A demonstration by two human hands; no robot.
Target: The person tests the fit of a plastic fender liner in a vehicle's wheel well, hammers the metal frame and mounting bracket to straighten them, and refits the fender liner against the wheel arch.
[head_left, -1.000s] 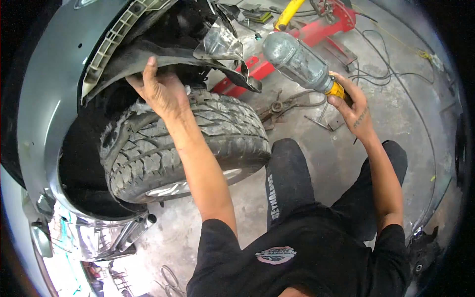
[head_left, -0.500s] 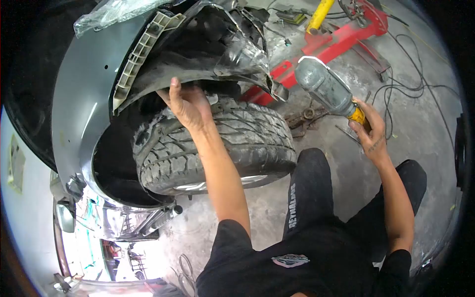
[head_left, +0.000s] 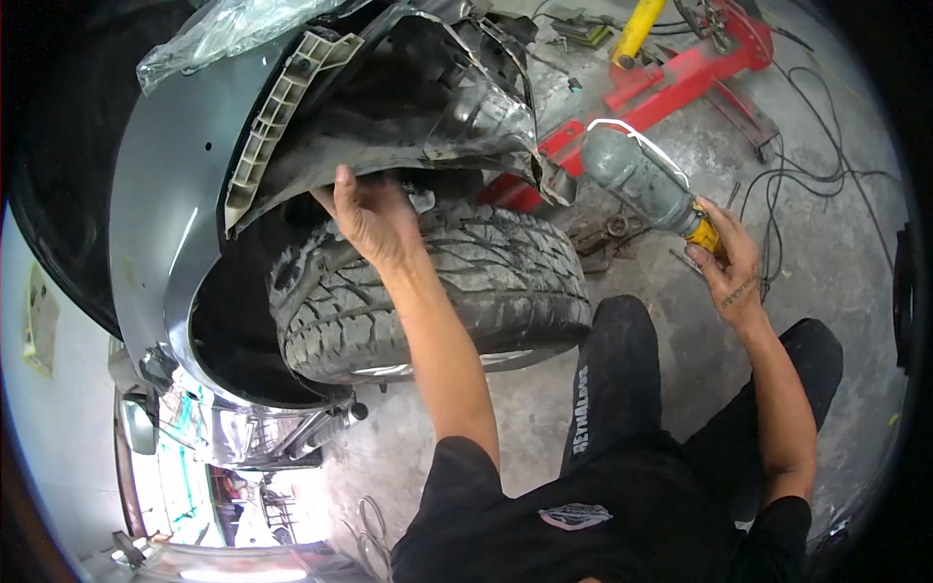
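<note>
My left hand [head_left: 377,225] is at the lower edge of the dark wheel arch liner [head_left: 389,154], just above the tire [head_left: 437,282]. Its thumb lies against the liner's outer side, while the other fingers reach under the edge and are partly hidden and blurred. Out to the right, my right hand [head_left: 731,260] is wrapped round the yellow handle of a caged work light [head_left: 641,180]. The lamp's domed end points up and left, toward the wheel arch. No glow shows in its glass.
The grey fender [head_left: 160,223] curves along the left, with a ribbed plastic bracket [head_left: 267,126] and plastic sheeting [head_left: 219,44] above. Behind the lamp stands a red jack [head_left: 671,87] with a yellow cylinder [head_left: 637,34]. Black cables [head_left: 812,175] lie on the concrete floor at right.
The view has shifted slightly, so the scene sits a little lower and farther right. Both hands keep nearly the same places, and the work light is still held.
</note>
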